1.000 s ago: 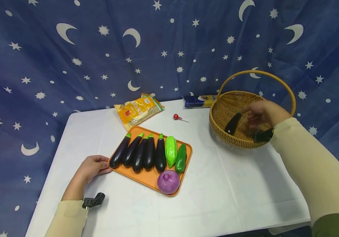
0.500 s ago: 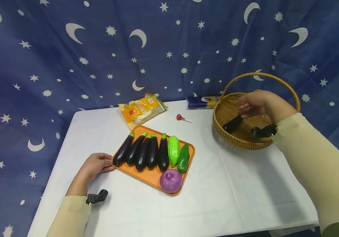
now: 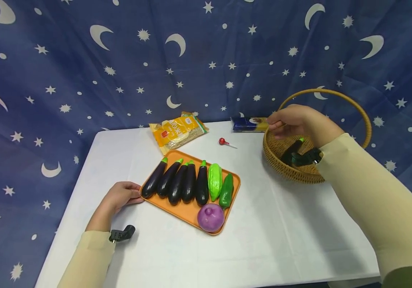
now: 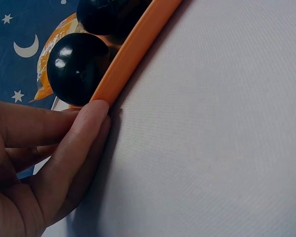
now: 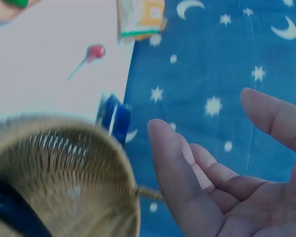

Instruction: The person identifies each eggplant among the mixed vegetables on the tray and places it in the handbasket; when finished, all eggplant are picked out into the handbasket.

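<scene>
At its left corner, the orange tray (image 3: 177, 214) is pinched by my left hand (image 3: 121, 196); the thumb presses on the rim in the left wrist view. Several dark eggplants (image 3: 188, 183) lie side by side on the tray, beside a light green bitter melon (image 3: 215, 182), a green pepper (image 3: 226, 191) and a purple onion (image 3: 211, 217). My right hand (image 3: 296, 122) is above the left rim of the wicker basket (image 3: 281, 170), fingers loosely bent and holding nothing. Inside the basket lies an eggplant (image 3: 291, 152), partly hidden by the wrist camera.
Behind the tray lies a yellow food bag (image 3: 177, 134). A red lollipop (image 3: 222, 141) and a blue-and-yellow packet (image 3: 249, 124) are near the table's back edge, the packet beside the basket. A blue curtain (image 3: 206, 60) with moons and stars hangs behind the white table (image 3: 260, 224).
My right hand has let go of the eggplant in the basket, risen and moved left toward the basket's rim. The left hand stays at the tray's corner; the whole view has shifted slightly.
</scene>
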{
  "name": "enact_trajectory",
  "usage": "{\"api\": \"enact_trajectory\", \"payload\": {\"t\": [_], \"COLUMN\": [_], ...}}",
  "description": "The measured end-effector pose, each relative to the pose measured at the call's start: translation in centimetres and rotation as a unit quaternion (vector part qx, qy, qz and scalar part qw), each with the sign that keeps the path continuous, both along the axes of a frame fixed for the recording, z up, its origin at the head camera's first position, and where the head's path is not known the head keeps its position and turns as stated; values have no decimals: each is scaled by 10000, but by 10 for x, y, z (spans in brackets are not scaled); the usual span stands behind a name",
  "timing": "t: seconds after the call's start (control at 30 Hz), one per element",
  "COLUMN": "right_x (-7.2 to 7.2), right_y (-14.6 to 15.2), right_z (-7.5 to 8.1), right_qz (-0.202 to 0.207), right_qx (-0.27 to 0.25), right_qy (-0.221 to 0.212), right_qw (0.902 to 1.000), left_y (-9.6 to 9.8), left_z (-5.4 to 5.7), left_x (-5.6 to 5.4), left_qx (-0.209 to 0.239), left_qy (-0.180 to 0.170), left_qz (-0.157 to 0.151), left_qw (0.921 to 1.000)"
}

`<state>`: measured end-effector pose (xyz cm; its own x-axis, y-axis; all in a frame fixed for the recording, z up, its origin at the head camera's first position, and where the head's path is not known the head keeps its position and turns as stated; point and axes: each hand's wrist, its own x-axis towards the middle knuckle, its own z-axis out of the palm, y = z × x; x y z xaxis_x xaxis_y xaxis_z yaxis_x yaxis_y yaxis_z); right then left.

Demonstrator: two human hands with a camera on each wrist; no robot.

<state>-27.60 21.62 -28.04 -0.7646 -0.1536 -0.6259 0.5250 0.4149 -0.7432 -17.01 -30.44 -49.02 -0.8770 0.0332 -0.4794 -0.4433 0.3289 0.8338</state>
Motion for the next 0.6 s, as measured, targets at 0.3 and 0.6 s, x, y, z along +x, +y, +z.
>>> {"api": "enact_trajectory", "payload": {"t": [0.3,0.6], "right_x": [-3,-2], "right_y": [-57,-104], "right_z": [-11,-32], "right_qz": [410,675], "right_qx": [24,72], "right_qy": [-97,-235], "right_qw": [9991,9974], "left_y": [-3,-2], "left_z": [-4,-1], "left_x": [-1,-2], "left_qx": [107,215], "left_qy": [38,48], "left_qz": [29,-13], "left_qw": [9999,9998]}}
